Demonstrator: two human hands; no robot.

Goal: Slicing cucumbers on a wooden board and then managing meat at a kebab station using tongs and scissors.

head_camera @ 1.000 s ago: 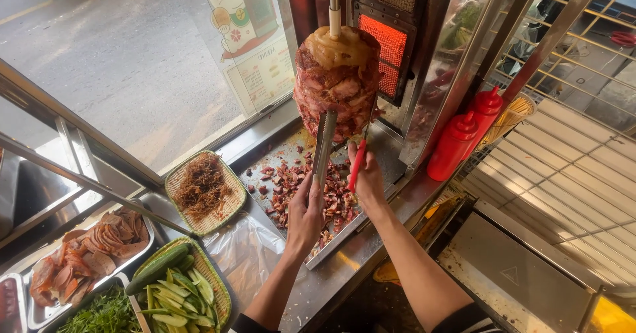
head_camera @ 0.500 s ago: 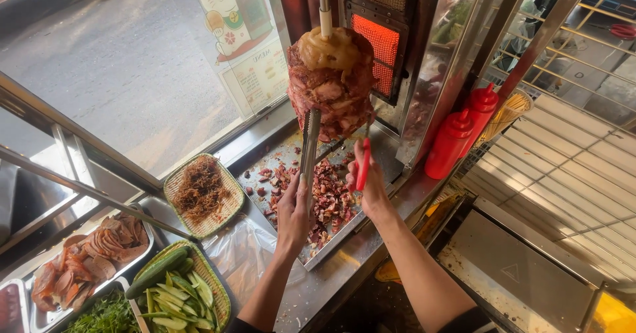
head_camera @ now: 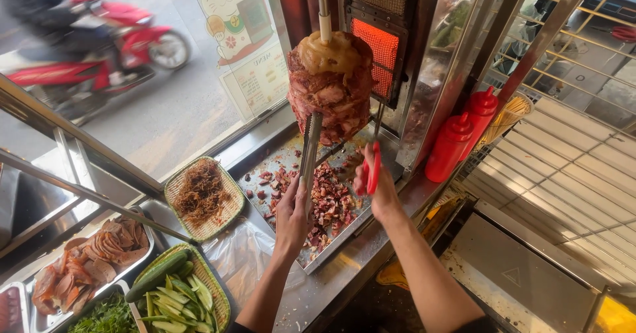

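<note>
Tongs (head_camera: 310, 149), gripped by the left hand (head_camera: 291, 214), have risen to touch the meat cone (head_camera: 331, 88) at centre frame; right hand (head_camera: 374, 184) fingers clench a red-handled knife (head_camera: 373, 167) beside it, poised over the tray (head_camera: 318, 257).

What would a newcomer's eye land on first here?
The cone of meat on the vertical spit at top centre, with the glowing orange heater just behind it. Below it the left hand raises metal tongs to the meat, and the right hand grips a red-handled tool above the tray of chopped meat.

steel counter (head_camera: 344, 277) | meat tray (head_camera: 265, 189) | two woven baskets (head_camera: 228, 194) | red bottles (head_camera: 449, 149)
</note>
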